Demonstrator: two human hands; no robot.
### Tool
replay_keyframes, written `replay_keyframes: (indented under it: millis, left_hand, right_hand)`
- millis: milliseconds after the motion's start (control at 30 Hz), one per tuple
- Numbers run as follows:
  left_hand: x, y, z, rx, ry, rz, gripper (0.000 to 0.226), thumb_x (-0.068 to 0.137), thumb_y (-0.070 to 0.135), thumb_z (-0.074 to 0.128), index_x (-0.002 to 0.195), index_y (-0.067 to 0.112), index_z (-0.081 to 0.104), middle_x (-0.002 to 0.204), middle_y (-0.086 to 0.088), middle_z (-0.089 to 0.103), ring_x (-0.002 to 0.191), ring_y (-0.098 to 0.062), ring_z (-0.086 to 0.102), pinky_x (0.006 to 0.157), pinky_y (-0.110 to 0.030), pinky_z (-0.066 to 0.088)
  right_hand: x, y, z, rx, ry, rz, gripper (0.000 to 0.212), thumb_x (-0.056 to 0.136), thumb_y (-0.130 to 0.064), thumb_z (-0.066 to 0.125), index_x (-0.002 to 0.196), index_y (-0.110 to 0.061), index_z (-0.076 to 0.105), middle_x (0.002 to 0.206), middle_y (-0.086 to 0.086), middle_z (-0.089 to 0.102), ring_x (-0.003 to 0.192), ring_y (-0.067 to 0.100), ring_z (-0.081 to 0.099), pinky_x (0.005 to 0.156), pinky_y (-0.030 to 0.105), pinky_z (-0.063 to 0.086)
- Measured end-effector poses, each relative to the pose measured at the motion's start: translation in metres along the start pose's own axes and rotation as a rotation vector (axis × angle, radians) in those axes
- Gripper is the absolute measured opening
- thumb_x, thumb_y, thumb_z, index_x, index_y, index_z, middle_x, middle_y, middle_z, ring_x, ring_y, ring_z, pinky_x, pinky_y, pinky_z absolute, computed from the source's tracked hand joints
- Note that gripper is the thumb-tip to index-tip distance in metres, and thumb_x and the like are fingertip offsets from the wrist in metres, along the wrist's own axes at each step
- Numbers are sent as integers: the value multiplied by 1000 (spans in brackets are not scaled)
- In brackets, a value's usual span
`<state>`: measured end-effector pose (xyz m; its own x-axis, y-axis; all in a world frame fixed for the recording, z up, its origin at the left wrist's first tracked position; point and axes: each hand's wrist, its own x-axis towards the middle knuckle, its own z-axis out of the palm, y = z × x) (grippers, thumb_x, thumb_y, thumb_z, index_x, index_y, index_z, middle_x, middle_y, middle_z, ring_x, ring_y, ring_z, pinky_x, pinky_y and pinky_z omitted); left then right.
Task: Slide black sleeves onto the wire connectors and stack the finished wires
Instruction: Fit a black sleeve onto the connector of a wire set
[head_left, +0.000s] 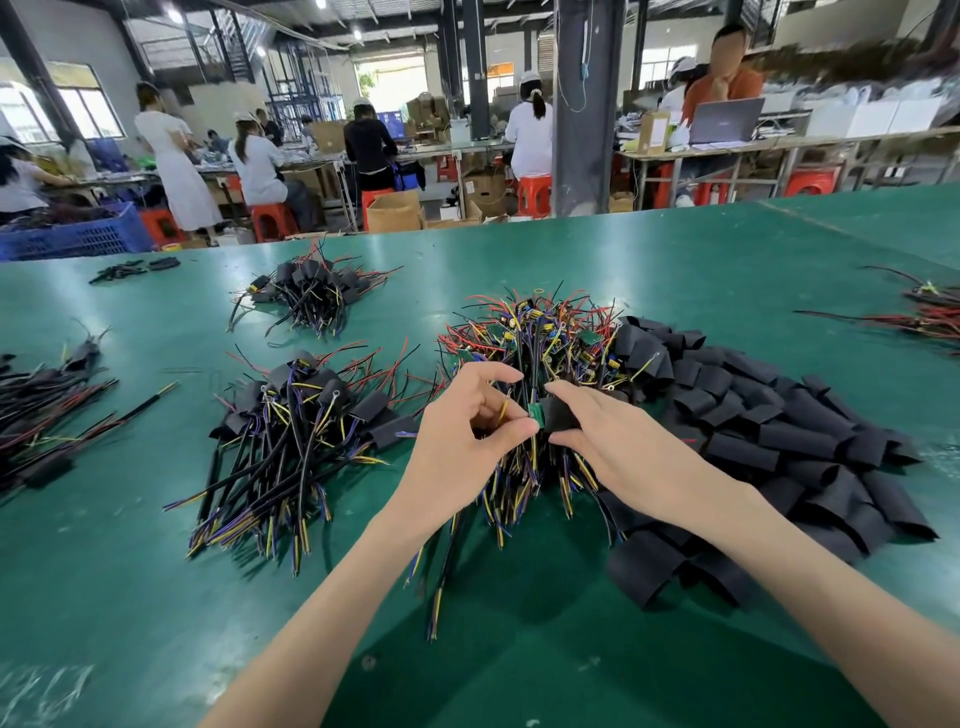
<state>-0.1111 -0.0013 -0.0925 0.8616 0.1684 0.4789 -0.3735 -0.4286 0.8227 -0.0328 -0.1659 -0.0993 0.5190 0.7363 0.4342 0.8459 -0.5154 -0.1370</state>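
Observation:
My left hand (470, 423) pinches a wire with a small green circuit board (535, 414) at its end, above the heap of unsleeved wires (535, 338). My right hand (602, 434) grips a black sleeve (560, 414) whose open end meets the board. A large pile of loose black sleeves (779, 441) lies right of my hands. A stack of sleeved wires (306, 415) lies to the left, and another stack (311, 291) sits farther back.
The green table (156, 571) also carries wire bundles at the left edge (41, 410) and far right (930, 312), plus a few black pieces (135, 269) at the back left. Beyond the table edge, people work at benches with red stools and boxes.

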Motion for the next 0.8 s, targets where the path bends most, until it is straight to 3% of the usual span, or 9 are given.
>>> replay_keyframes:
  millis: [167,367,533,633,800]
  left_hand:
    - [-2,-1,3,19,-11,-5,43,77,-1,73,105,25,54,70,9,65,65,-8,55,69,-19,44]
    - [-1,-1,4,51,-12,-54,43,73,3,78,103,25,55,68,11,59,59,-5,52,67,-19,43]
    - [-2,3,5,86,-41,-85,39,71,17,82,101,26,58,76,7,60,55,-7,49,59,-22,45]
    - [0,7,4,76,-103,-135,33,79,18,75,104,24,54,77,1,64,52,-8,55,51,-22,46]
    - [3,10,-10,213,-272,-124,7,84,16,70,82,20,65,62,13,66,53,-1,56,60,-11,42]
  right_hand:
    - [-2,-4,0,-49,-27,-43,45,95,-28,52,132,-6,39,103,8,56,94,28,57,76,37,44]
    - [-2,-9,-2,-101,-61,-37,44,98,-30,45,136,-11,33,107,5,50,95,25,55,77,35,45]
    - [-4,-19,1,-25,-54,-33,45,96,-15,47,138,-8,33,108,7,47,89,27,54,70,35,45]
    - [-2,-14,-5,92,-12,-11,43,92,-5,50,133,-7,41,111,9,48,98,28,52,82,38,44]
    - [1,-8,-14,194,124,4,46,81,11,53,123,-5,50,107,10,49,94,31,50,82,40,40]
